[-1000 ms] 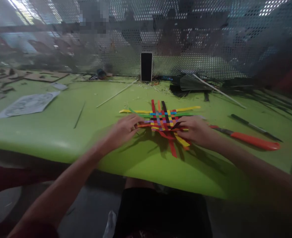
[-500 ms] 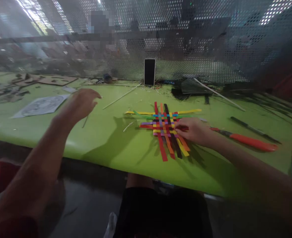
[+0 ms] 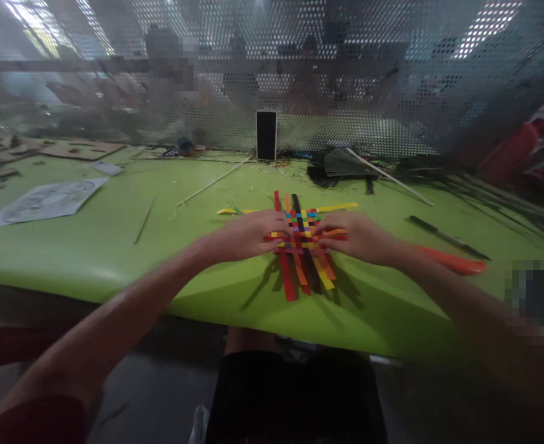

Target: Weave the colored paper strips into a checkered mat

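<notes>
A woven mat of coloured strips point(image 3: 300, 229) lies on the green tabletop, its red, orange, black and yellow ends sticking out toward me and away from me. My left hand point(image 3: 248, 235) is closed at the mat's left edge, its fingertips on the strips and covering part of that side. At the right edge my right hand point(image 3: 358, 237) pinches the strips, with an orange strip end point(image 3: 334, 232) showing between thumb and fingers. The exact strips under both sets of fingertips are partly hidden.
Right of my right hand lie an orange-handled cutter point(image 3: 457, 262) and a slim dark tool point(image 3: 448, 236). A phone point(image 3: 266, 135) stands against the perforated screen. Thin sticks point(image 3: 214, 180), a bundle of dark strips point(image 3: 346, 163) and a printed sheet point(image 3: 45, 200) lie around.
My left hand has come right from over the tabletop onto the mat's left edge. My right hand stays at the right edge. The view has shifted slightly.
</notes>
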